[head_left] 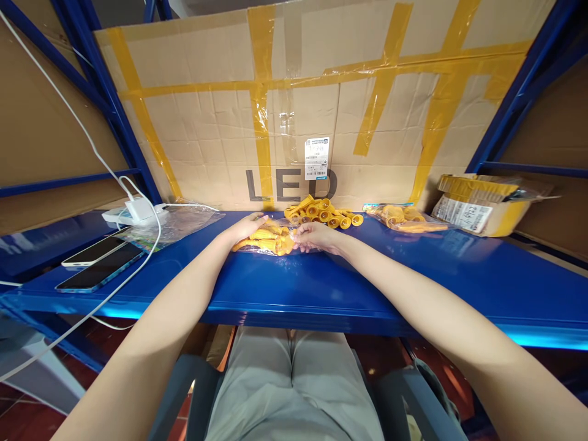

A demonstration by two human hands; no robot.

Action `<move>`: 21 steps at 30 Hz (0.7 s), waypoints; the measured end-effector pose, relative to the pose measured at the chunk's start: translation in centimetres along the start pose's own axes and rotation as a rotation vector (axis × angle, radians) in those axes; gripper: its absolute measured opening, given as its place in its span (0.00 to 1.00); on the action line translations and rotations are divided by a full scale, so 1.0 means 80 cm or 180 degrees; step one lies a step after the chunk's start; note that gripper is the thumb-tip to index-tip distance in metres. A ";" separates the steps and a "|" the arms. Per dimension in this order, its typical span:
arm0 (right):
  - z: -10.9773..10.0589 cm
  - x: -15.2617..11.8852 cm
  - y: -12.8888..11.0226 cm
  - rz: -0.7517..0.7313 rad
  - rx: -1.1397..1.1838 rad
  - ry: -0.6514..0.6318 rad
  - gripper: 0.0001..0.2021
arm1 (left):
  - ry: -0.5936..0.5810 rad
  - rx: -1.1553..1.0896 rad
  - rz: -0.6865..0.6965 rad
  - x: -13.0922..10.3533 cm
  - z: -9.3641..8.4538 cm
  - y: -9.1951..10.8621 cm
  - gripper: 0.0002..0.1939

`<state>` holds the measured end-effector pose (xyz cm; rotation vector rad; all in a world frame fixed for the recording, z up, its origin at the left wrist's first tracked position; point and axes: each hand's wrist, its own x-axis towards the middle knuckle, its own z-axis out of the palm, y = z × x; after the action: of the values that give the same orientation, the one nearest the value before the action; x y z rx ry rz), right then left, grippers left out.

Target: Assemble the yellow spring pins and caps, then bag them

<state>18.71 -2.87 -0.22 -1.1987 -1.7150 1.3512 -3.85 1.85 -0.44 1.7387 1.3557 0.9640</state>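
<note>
A clear plastic bag (264,239) with several yellow pieces inside lies flat on the blue shelf top, between my two hands. My left hand (248,226) rests over the bag's left end and holds it, the fingers partly hidden. At the right end, my right hand (319,237) has its thumb and fingers pinched on the clear plastic. Just behind the hands is a loose pile of yellow pieces (324,212) with flared, round, hollow ends. What they are exactly is too small to tell.
A second bag of yellow pieces (402,217) lies to the right, near an opened cardboard box (482,205). On the left are two phones (98,266), a white charger (140,210) with cables and clear plastic packaging (184,223). A large taped carton (206,135) stands behind.
</note>
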 end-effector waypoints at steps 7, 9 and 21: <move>-0.001 0.001 0.002 0.0012 0.0165 -0.0034 0.11 | -0.1154 -0.1241 -0.0472 -0.009 -0.002 0.006 0.28; 0.000 -0.001 0.001 0.0027 0.0229 -0.0030 0.12 | -0.1309 -0.1347 -0.0537 -0.009 -0.003 0.006 0.29; -0.005 -0.003 -0.001 -0.0337 0.0216 -0.0146 0.08 | -0.0092 -0.0469 -0.0339 -0.004 0.001 0.006 0.25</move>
<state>19.10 -2.93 0.00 -1.0322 -1.7252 1.3713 -3.65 1.41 -0.07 1.5494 1.3110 0.9512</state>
